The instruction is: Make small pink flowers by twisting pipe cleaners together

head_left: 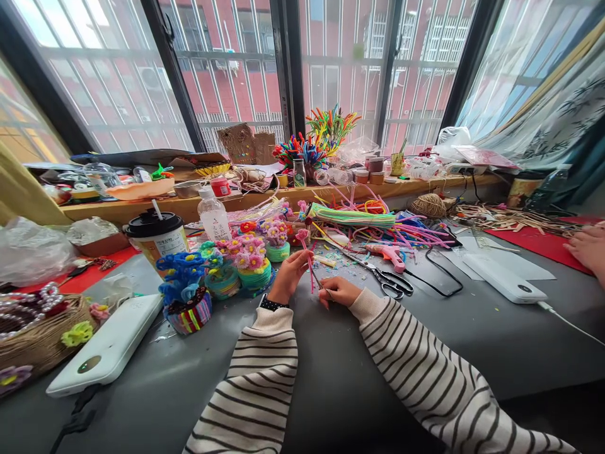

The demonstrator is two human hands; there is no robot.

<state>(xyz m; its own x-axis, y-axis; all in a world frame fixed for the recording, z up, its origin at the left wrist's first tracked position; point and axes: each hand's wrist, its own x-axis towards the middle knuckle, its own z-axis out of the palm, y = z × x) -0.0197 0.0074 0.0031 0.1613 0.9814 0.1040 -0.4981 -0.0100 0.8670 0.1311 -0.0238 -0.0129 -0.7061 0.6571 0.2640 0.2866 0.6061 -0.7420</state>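
I see L hand [292, 272] pinching pink fuzzy stem [311, 263] over tabletop [326, 366]; R hand [341, 292] gripping thin tool [318, 282], mostly hidden, can't ID. Other person's hand [590, 249] cut off at R edge. Some room btwn striped sleeves [267, 372].

On the desk [326, 372], left of the hands [289, 275], stand flower pots [255, 274], with a cup [168, 243] and bottle [213, 217] behind them; a basket [47, 337] sits at the far left. Right of the hands lie scissors [378, 272], a glue gun [390, 255] beyond them, and farther right a flat device [503, 277]. Ahead of the hands, a pipe-cleaner bundle [352, 216] lies before the windowsill [265, 203].
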